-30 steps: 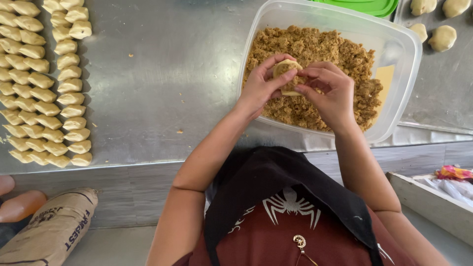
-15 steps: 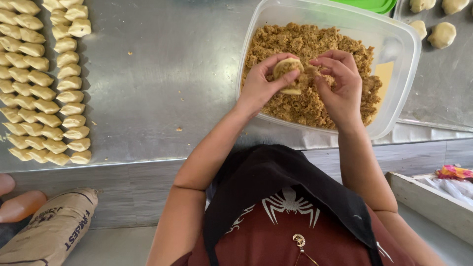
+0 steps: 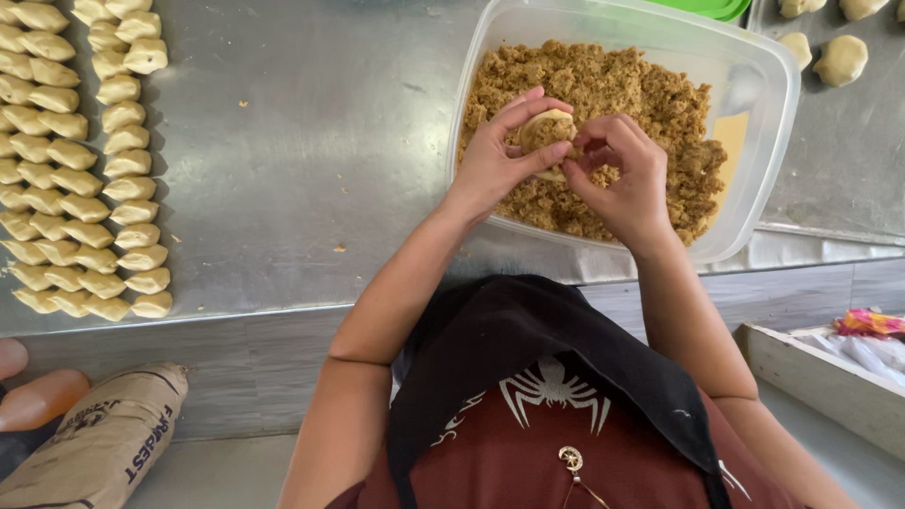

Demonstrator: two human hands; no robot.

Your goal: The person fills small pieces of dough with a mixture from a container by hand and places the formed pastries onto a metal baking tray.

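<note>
Dough piece [image 3: 547, 130]: cupped in left hand [image 3: 495, 160], filled, above clear tub [image 3: 768, 123] of brown crumbly filling [image 3: 650, 104].
Right hand [image 3: 627, 174]: fingertips pinching its rim.
Risk: overfilling could split seam, spilling crumbs.

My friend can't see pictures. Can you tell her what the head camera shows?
Two hands, left hand and right hand, pinch a filled dough piece over a clear tub of brown crumbly filling. Rows of shaped dumplings lie left.
</note>
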